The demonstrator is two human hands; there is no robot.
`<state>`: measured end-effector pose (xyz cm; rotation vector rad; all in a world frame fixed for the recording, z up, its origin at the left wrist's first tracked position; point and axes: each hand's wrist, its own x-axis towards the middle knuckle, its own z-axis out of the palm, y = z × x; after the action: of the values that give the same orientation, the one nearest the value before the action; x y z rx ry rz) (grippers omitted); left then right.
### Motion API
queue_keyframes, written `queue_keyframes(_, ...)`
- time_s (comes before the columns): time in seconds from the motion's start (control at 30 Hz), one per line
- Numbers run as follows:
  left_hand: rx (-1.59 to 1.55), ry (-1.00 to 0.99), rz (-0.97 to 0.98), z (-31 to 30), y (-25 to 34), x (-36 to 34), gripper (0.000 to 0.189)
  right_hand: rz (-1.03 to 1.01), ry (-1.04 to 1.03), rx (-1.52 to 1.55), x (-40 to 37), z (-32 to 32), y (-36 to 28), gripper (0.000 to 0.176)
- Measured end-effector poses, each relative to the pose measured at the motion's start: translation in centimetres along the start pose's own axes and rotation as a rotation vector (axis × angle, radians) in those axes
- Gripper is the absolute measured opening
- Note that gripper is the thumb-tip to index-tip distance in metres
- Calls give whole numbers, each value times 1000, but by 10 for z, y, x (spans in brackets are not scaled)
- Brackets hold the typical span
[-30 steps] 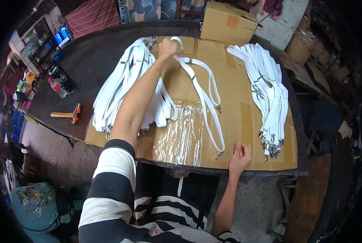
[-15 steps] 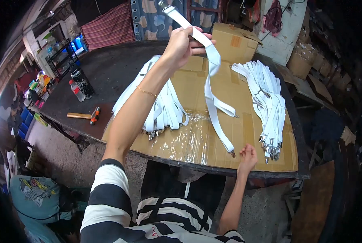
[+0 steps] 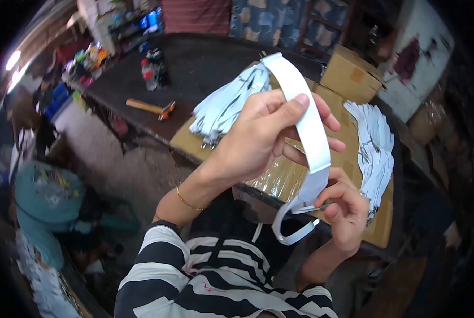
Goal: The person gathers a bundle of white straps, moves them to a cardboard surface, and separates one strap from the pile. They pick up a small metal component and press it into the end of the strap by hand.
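Observation:
A pair of white elastic suspenders (image 3: 315, 135) hangs in front of me, raised above the table. My left hand (image 3: 261, 130) pinches its wide upper strap between thumb and fingers. Lower down, my right hand (image 3: 348, 209) has its fingers closed at the point where the strap divides; one loose end curls below, with a small metal clip at its tip. Behind my left hand lies a pile of white suspenders (image 3: 229, 100) with metal clips at its near end. To the right is a second bundle of suspenders (image 3: 376, 151), partly behind my right hand.
Both piles rest on a taped cardboard sheet (image 3: 186, 139) on a dark table (image 3: 194, 55). A hammer (image 3: 149, 107), a red-capped bottle (image 3: 148, 78) and a dark flask (image 3: 160, 68) stand or lie at left. A cardboard box (image 3: 348, 74) sits at the back right.
My left hand has brought the suspenders down and closer to me. My right hand has risen from the table edge to the lower straps. The view has shifted.

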<state>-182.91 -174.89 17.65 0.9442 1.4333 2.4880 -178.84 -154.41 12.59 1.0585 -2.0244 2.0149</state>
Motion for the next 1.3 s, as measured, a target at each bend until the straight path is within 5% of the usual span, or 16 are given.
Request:
queue_keyframes(0.3, 17, 417, 45, -25, -10, -111, 40, 33, -162, 192, -6, 61, 44, 35)
queue_keyframes(0.4, 29, 448, -48, -34, -18, -154, 42, 132, -215, 537, -11, 83, 65, 39)
queue_keyframes(0.47, 559, 346, -166, -37, -23, -177, 41, 227, -211, 637, -15, 95, 74, 40)
queue_keyframes(0.57, 872, 315, -208, -37, -12, -189, 39, 353, -198, 867, -20, 111, 87, 41)
queue_keyframes(0.63, 832, 384, -255, -43, -13, -194, 36, 363, -151, 866, -22, 118, 94, 39)
queue_keyframes(0.7, 722, 483, -48, -59, -19, -193, 17, 312, -108, 704, -22, 123, 93, 36)
queue_keyframes(0.73, 759, 391, -56, -67, -15, -190, 19, 262, -101, 546, -19, 126, 92, 34)
queue_keyframes(0.77, 741, 405, -120, -69, -17, -187, 42, 222, -107, 434, -14, 129, 89, 28)
queue_keyframes(1.03, 661, 438, -8, -105, -34, -170, 12, 45, -22, -175, 5, 154, 97, 23)
queue_keyframes(1.17, 678, 356, -69, -114, -29, -171, 12, 165, 35, -12, 16, 147, 93, 35)
queue_keyframes(1.3, 761, 352, -57, -111, -24, -164, 14, 291, -147, 371, 36, 135, 101, 38)
